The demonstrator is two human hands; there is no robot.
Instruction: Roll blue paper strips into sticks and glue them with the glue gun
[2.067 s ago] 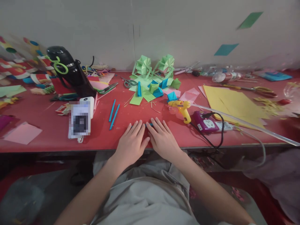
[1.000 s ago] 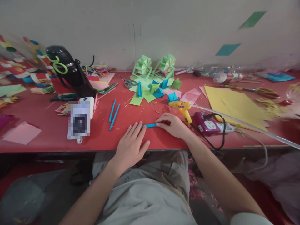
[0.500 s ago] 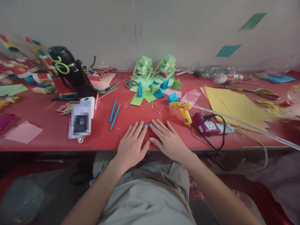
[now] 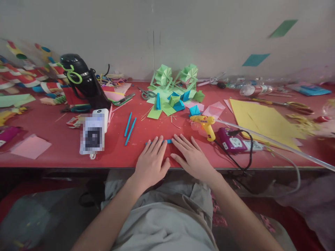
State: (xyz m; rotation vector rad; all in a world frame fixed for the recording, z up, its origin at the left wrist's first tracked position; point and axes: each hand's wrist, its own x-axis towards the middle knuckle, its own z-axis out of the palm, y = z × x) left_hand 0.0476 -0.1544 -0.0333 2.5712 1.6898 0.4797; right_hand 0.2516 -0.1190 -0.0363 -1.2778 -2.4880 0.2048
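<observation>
A thin blue paper roll lies on the red table in front of me, mostly covered by my fingers. My left hand rests palm down across its left part, fingers stretched out; a bit of the roll's end shows beyond them. Flat on the right part is my right hand, its fingers also straight and slightly spread. Between the two hands a short length of blue is visible. To the left lie two slim blue paper sticks, an upper one and a lower one.
Right of my hands stands a yellow glue gun, its cord near a purple power socket. Yellow paper lies farther right. Green folded paper models stand behind. A phone and black flask are left.
The view has shifted slightly. Both hands remain flat over the blue roll, having slid a little toward me, and its left end now shows beside my left fingers.
</observation>
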